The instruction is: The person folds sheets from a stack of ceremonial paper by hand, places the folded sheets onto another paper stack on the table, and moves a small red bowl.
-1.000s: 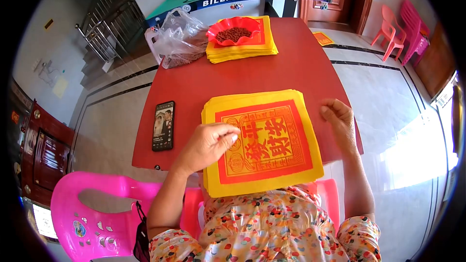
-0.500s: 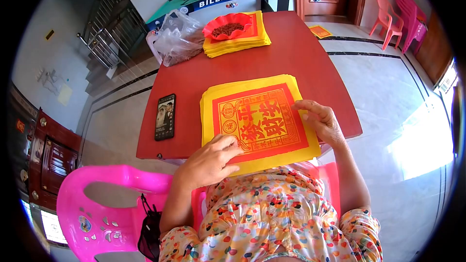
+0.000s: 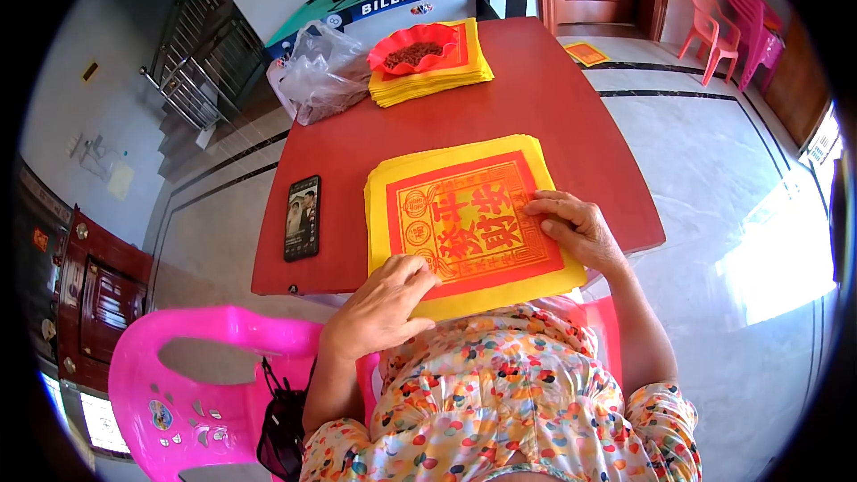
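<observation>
A stack of yellow joss paper [image 3: 386, 214] lies at the near edge of the red table, its top sheet printed with an orange-red square [image 3: 473, 223] of Chinese characters and ornaments. My left hand [image 3: 384, 302] rests on the lower left of the stack, fingers slightly curved and thumb apart, holding nothing. On the right side, my right hand [image 3: 578, 228] lies over the edge of the print, its fingertips touching the top sheet and its thumb separate from the fingers. The paper under both hands is partly covered.
A phone [image 3: 303, 218] lies left of the stack. Farther back are a second paper stack [image 3: 437, 89] bearing a red scalloped dish [image 3: 414, 52] of small brown pieces, and a clear plastic bag [image 3: 323, 76]. A pink chair [image 3: 214, 326] stands at the near left of the red table [image 3: 571, 107].
My right hand has moved left, farther onto the printed sheet, and its fingers have come down on the paper. The left hand stays at the lower left of the stack.
</observation>
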Demonstrator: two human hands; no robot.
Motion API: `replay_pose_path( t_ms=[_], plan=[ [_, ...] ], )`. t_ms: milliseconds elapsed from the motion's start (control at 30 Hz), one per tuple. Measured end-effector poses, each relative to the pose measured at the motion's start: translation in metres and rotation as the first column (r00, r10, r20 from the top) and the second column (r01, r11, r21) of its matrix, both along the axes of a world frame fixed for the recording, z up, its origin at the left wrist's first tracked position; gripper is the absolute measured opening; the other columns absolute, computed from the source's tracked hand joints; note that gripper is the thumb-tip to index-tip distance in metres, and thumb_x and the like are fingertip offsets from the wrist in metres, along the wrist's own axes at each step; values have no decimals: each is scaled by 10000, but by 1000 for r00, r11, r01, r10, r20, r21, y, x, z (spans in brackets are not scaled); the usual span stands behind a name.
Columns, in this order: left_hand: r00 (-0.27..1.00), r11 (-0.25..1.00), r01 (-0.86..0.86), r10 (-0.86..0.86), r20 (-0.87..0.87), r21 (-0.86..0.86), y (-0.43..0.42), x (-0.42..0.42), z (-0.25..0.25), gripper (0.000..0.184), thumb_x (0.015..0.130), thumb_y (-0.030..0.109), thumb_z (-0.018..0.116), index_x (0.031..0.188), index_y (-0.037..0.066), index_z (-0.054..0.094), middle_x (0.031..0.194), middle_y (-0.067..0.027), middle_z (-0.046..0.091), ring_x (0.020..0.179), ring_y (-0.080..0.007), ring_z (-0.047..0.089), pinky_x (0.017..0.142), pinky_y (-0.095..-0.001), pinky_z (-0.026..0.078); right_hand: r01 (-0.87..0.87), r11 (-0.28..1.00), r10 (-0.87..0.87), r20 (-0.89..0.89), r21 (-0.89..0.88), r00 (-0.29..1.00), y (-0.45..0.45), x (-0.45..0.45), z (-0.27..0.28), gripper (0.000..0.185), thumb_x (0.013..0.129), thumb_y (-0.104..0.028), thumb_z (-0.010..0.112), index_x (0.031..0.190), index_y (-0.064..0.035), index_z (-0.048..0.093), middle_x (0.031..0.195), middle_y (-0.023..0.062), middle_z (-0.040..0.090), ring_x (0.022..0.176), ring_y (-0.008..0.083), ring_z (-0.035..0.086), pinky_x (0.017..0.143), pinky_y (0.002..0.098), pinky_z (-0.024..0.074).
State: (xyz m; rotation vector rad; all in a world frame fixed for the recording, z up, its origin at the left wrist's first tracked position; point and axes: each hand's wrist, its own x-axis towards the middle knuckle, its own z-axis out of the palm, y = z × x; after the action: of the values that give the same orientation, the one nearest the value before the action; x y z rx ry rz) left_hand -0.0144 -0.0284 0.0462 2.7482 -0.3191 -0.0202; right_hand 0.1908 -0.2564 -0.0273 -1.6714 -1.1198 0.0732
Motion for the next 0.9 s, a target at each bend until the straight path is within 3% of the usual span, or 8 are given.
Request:
replay_pose_path(
  t_ms=[333, 400, 633, 733, 800, 900],
  plan=[
    [990, 997, -55, 48, -130, -50, 6, -2, 1, 511, 680, 202, 742, 1125, 29, 557, 1144, -141, 464, 1103, -287, 456, 946, -358, 380, 7, 1000, -8, -80, -18, 997, -1, -3, 6, 224, 828, -7, 555, 1027, -45, 649, 1058, 137, 628, 983, 234, 601, 850, 315, 486],
    [999, 997, -13, 9, -48, -79, 7, -2, -1, 454, 706, 187, 708, 1090, -1, 556, 1065, -138, 477, 1050, -291, 465, 906, -370, 393, -9, 1000, 9, -82, -2, 997, -1, -1, 4, 221, 832, -6, 551, 1027, -43, 649, 1062, 136, 625, 971, 231, 605, 843, 307, 488],
    [998, 994, 54, -52, 27, -100, 11, -3, -2, 384, 756, 196, 674, 1072, -3, 582, 1101, -170, 512, 1041, -298, 501, 879, -377, 420, -9, 1000, 10, -134, 6, 991, -1, -2, 3, 199, 856, -49, 542, 1022, -37, 651, 1050, 123, 633, 968, 235, 606, 846, 313, 485],
    [993, 987, 62, -46, 108, -150, 11, -4, 0, 278, 770, 170, 658, 975, -12, 614, 1028, -174, 562, 934, -294, 569, 785, -369, 472, 5, 1000, -4, -83, 4, 997, -1, 0, 2, 196, 885, -108, 531, 1020, -34, 652, 1030, 121, 643, 975, 238, 604, 851, 318, 482],
    [987, 985, 43, -16, 159, -168, 11, -5, 1, 156, 781, 115, 637, 864, -16, 625, 894, -145, 594, 789, -283, 601, 675, -354, 498, -19, 1000, 21, -151, 18, 988, -1, 1, 4, 230, 912, -184, 517, 1023, -31, 651, 1013, 124, 650, 1003, 232, 592, 867, 318, 472],
    [959, 987, 21, 26, 281, -162, 7, -6, 6, 69, 780, 51, 621, 792, -16, 610, 799, -116, 598, 705, -278, 595, 620, -353, 496, -13, 1000, 16, -145, 24, 989, -1, 2, 1, 305, 934, -268, 490, 1020, -22, 649, 995, 119, 655, 1023, 233, 582, 886, 324, 461]
  ],
)
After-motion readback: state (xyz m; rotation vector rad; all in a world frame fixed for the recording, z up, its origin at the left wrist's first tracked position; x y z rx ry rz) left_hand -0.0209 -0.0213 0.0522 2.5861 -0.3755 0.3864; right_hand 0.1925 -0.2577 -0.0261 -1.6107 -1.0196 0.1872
